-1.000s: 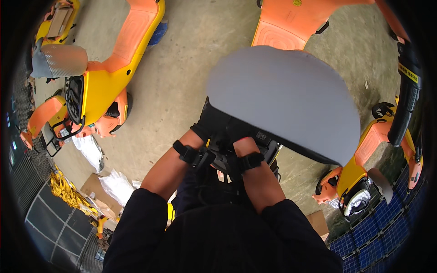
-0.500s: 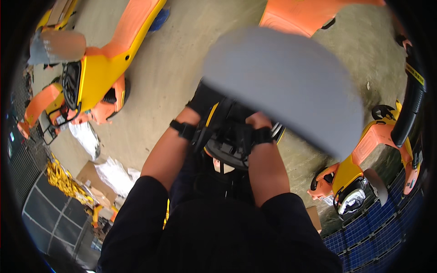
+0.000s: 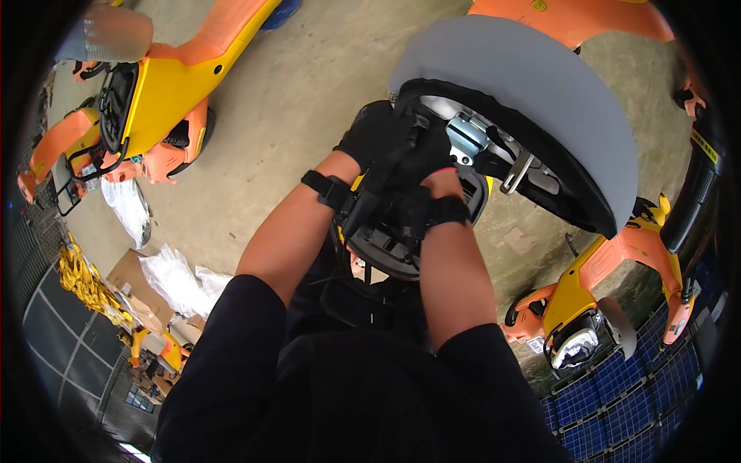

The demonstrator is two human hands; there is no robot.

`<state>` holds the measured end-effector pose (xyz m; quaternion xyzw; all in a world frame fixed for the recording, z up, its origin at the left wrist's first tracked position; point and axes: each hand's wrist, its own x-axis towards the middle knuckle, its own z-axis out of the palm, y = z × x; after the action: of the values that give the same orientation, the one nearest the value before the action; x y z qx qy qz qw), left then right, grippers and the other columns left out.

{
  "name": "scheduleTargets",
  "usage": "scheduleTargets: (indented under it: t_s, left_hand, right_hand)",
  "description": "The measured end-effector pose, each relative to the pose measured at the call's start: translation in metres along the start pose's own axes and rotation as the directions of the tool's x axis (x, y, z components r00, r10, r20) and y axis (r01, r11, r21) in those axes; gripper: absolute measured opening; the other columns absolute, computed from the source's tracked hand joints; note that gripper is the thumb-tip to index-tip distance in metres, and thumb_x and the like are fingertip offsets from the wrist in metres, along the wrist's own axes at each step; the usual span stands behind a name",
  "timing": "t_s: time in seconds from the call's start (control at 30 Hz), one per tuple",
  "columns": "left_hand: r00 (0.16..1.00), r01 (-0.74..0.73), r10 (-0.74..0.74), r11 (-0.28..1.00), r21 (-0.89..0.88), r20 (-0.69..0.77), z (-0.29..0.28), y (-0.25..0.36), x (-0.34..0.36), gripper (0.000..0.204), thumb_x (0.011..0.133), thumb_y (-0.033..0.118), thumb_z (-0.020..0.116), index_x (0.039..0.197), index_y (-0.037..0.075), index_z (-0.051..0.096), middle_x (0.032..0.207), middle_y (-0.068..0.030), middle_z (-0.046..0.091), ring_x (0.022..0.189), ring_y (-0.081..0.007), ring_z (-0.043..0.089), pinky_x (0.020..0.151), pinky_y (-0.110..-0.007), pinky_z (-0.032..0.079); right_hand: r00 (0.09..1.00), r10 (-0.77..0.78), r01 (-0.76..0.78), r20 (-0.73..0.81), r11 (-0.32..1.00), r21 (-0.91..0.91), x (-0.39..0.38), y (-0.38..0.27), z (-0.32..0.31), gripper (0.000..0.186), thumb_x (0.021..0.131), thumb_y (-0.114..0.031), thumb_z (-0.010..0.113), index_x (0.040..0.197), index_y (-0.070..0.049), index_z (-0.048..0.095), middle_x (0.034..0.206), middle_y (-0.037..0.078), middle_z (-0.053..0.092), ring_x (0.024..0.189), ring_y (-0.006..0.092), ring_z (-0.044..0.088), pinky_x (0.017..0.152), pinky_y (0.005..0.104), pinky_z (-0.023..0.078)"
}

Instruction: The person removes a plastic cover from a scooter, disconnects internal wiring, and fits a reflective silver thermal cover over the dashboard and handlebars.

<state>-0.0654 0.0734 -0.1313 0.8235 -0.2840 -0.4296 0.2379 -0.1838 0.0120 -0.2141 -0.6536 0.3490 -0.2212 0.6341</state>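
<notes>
Left hand (image 3: 376,137) and right hand (image 3: 427,157) bunched together, can't tell what they grasp; tilted grey seat (image 3: 532,81) just far-right. Best steady seat, avoid pinching near metal bracket (image 3: 468,134).

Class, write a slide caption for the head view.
Gloved left hand and right hand close together beside a tilted grey seat, metal fitting showing.

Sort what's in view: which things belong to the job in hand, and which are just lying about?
Job in hand:
- grey, rounded seat with black underside
- silver metal bracket beneath it
- dark plastic body section below

Just around:
- orange-and-yellow scooter at left
- orange-and-yellow scooter at right
- whitish plastic sheeting
- brown cardboard
- blue grid-patterned plastic crates
</notes>
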Motion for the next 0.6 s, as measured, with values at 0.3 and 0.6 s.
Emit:
scheduleTargets:
  t_s: [0.3, 0.6]
  left_hand:
    - [0.991, -0.135, 0.137, 0.971, 0.197, 0.003, 0.017, -0.027, 0.008, 0.025, 0.079, 0.032, 0.053, 0.083, 0.009, 0.062, 0.078, -0.0138, 0.062, 0.076, -0.0312, 0.059, 0.064, -0.038, 0.045]
    - [0.989, -0.133, 0.143, 0.974, 0.184, -0.041, 0.018, -0.021, -0.01, 0.052, 0.076, 0.049, 0.051, 0.082, -0.001, 0.064, 0.074, -0.0197, 0.062, 0.073, -0.0322, 0.061, 0.066, -0.04, 0.046]
  right_hand:
    - [0.99, -0.013, -0.061, -0.142, 0.864, -0.5, -0.013, -0.049, 0.028, 0.026, 0.075, -0.027, 0.056, 0.087, -0.005, 0.062, 0.083, 0.017, 0.062, 0.077, 0.036, 0.059, 0.068, 0.0426, 0.047]
    - [0.985, 0.03, 0.069, 0.167, 0.828, -0.556, -0.017, -0.078, 0.011, 0.047, 0.076, -0.025, 0.059, 0.116, -0.002, 0.046, 0.101, 0.018, 0.057, 0.089, 0.0318, 0.058, 0.075, 0.0369, 0.047]
